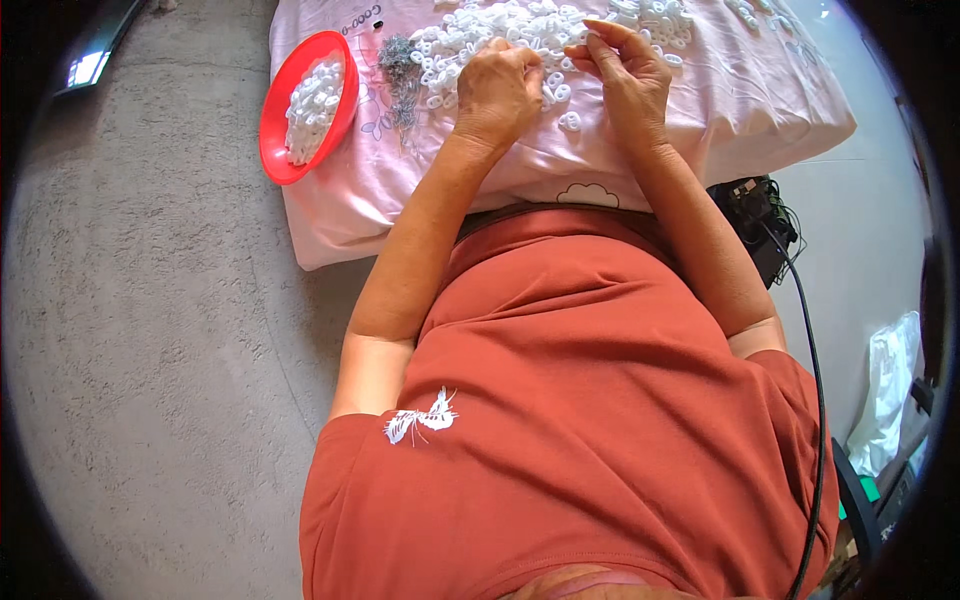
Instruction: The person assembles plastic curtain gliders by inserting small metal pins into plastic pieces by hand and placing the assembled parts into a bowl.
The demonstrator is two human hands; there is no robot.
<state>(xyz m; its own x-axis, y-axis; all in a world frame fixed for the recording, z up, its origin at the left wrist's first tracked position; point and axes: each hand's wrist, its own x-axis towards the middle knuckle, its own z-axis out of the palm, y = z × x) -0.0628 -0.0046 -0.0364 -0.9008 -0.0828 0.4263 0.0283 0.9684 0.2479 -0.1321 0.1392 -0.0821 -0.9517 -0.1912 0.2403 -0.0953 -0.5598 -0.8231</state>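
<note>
A heap of small white oval plastic pieces (530,28) is spread over the pink cloth-covered surface (740,110). My left hand (500,92) is closed at the near side of this heap, its fingers curled down and their tips mostly hidden. Just to its right, my right hand (632,80) pinches with thumb and forefinger; what lies between the tips is too small to make out. One or two loose white pieces (570,121) lie on the cloth between my wrists. Left of the heap sits a small pile of thin grey metal bits (401,62).
A red bowl (350,100), partly filled with white pieces (316,105), tilts at the surface's left edge. Below the right side is a black device with cables (755,215). One black cable (815,360) runs down past my right arm. A white plastic bag (885,390) is far right.
</note>
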